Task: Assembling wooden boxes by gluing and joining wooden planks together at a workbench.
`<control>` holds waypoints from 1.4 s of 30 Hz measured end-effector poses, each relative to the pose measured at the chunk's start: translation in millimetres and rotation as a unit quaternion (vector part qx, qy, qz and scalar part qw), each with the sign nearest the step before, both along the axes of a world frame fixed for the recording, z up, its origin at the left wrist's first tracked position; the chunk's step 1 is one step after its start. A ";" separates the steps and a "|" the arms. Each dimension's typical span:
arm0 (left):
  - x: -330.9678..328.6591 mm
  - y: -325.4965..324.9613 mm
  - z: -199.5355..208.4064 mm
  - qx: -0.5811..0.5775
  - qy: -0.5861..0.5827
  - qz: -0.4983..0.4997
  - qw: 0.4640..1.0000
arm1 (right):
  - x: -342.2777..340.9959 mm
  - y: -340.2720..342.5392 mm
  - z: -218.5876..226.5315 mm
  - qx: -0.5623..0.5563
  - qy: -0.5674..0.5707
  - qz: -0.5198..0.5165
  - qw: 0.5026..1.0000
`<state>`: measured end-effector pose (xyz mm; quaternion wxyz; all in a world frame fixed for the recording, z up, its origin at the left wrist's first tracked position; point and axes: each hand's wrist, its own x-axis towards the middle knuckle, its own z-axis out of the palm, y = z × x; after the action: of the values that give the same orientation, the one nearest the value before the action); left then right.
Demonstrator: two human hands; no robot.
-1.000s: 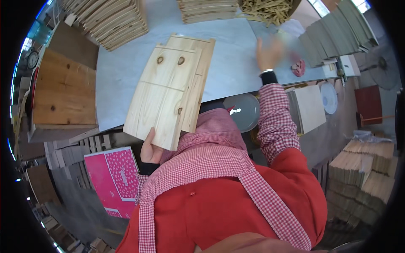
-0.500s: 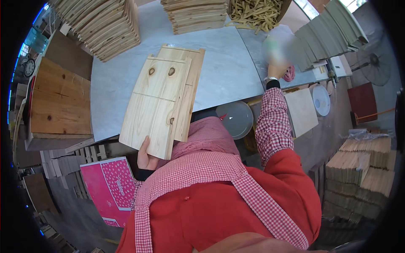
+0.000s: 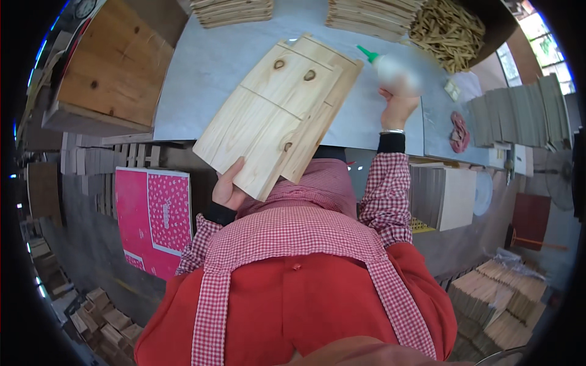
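Note:
My left hand (image 3: pixel 229 188) grips the near left edge of a pale, grooved wooden board (image 3: pixel 256 116), its thumb lying on the top face. Dark knots mark that board, and a second wooden board (image 3: pixel 334 100) lies partly beneath it, sticking out on the right. Both extend over the table's near edge. To their right, my right hand (image 3: pixel 400 110) is closed around a squeeze bottle (image 3: pixel 394 70) with a white, blurred body. Its green nozzle (image 3: pixel 367 53) points left toward the boards' far right corner, apart from them.
Wooden-board stacks (image 3: pixel 366 17) and a box of wood strips (image 3: pixel 450 33) line the grey table's (image 3: pixel 183 91) far side. Grey panels (image 3: pixel 519 113) stand at right near a pink cloth (image 3: pixel 459 131). A wooden box (image 3: pixel 113 67) is at left; a pink carton (image 3: pixel 152 219) stands below.
My right hand has lifted the squeeze bottle from beside the pink cloth and brought it left toward the boards. The view has turned right; my left hand keeps its hold on the board.

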<state>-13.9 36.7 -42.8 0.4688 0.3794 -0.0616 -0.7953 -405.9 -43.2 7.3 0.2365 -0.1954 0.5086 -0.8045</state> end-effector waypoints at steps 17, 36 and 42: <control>0.9 3.4 -1.7 0.015 0.008 0.037 0.999 | 61.0 -108.2 9.8 0.215 0.022 0.061 0.974; -0.9 3.6 3.0 -0.004 -0.009 0.009 1.000 | 1.3 -106.5 -4.5 0.271 0.439 -0.024 0.856; -1.9 3.2 5.5 -0.011 0.003 -0.002 1.000 | -8.0 -57.9 39.5 0.388 0.304 0.048 0.869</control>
<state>-15.9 39.9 -37.4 0.4717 0.3715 -0.0695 -0.7967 -413.9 -101.0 46.8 0.1648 -0.3472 0.8165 -0.4308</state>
